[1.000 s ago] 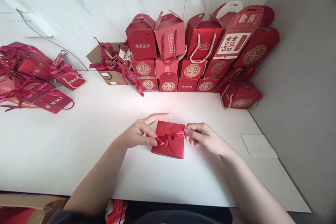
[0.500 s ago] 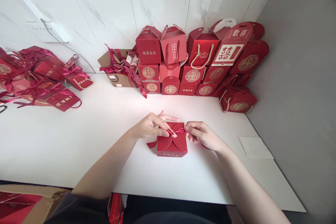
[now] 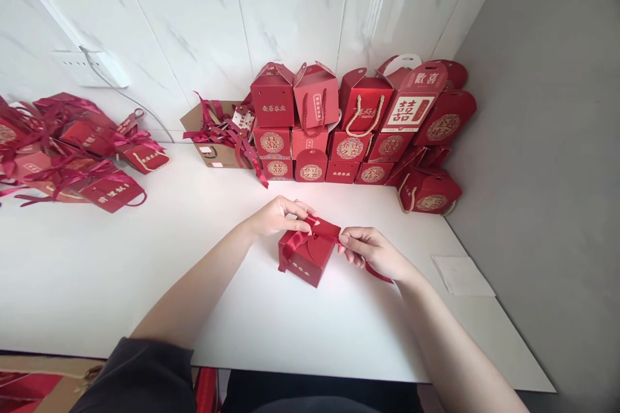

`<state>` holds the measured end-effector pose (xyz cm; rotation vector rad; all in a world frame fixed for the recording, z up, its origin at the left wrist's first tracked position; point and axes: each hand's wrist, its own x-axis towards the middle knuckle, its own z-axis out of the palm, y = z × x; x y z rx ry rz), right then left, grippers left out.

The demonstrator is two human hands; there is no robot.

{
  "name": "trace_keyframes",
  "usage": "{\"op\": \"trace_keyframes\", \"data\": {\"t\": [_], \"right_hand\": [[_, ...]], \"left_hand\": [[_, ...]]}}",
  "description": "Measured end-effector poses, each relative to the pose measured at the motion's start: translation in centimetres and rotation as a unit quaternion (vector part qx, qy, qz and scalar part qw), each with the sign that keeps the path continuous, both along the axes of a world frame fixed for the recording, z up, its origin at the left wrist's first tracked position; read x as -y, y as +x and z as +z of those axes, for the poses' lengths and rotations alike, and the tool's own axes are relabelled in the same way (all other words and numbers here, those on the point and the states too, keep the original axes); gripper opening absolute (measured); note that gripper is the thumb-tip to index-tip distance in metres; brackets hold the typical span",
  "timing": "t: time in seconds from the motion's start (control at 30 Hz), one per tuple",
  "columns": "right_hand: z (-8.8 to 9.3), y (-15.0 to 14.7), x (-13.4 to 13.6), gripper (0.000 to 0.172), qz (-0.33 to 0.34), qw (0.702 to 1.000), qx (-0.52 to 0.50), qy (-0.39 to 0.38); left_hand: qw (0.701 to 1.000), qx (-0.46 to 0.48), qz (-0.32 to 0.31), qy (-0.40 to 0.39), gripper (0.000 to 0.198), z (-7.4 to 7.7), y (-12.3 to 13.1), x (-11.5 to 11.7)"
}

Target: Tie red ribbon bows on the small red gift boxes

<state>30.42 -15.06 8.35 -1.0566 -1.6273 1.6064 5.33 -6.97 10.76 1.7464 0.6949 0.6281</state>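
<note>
A small red gift box point(image 3: 310, 259) with overlapping curved top flaps and gold lettering on its front sits turned at an angle on the white table. A red ribbon point(image 3: 292, 249) crosses its top, with one end draped over the near left edge. At the box's far left, my left hand point(image 3: 285, 214) pinches the ribbon near the middle of the lid. My right hand point(image 3: 364, 245) grips the ribbon at the right corner and pulls that stretch taut. Its loose tail hangs below the wrist. Some fingertips of my left hand are hidden.
Red gift boxes point(image 3: 349, 145) stand stacked against the tiled wall. A cardboard box point(image 3: 220, 156) of ribbons is beside them. Several ribbon-tied boxes point(image 3: 92, 135) are heaped at left. A white paper sheet point(image 3: 464, 275) lies by the grey right wall. An open carton point(image 3: 53, 368) is at lower left.
The gift box has turned, its front now facing lower left. My left hand has shifted up and left, and the ribbon end now lies over the front edge. The camera view has tilted slightly.
</note>
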Motion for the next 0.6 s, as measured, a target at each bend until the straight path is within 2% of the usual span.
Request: {"op": "trace_keyframes", "data": {"t": [0.1,0.17,0.3,0.4,0.6], "right_hand": [[0.2,0.1,-0.1,0.040,0.008,1.000,0.002,-0.008],[1.0,0.2,-0.2,0.040,0.034,0.999,0.020,0.005],[3.8,0.3,-1.1,0.040,0.128,0.986,0.104,0.037],[5.5,-0.2,-2.3,0.043,0.151,0.978,0.145,0.024],[6.4,-0.2,-5.2,0.037,0.221,0.965,0.136,-0.026]], "left_hand": [[0.999,-0.032,-0.019,0.021,0.016,0.1,-0.3,-0.5],[0.998,-0.045,-0.025,0.026,0.016,0.2,-0.4,-0.7],[0.997,-0.059,-0.030,0.041,0.016,0.8,-0.4,-0.8],[0.996,-0.065,-0.039,0.056,0.014,1.4,-0.5,-0.5],[0.996,-0.052,-0.033,0.062,0.015,2.0,-1.0,-0.1]]}}
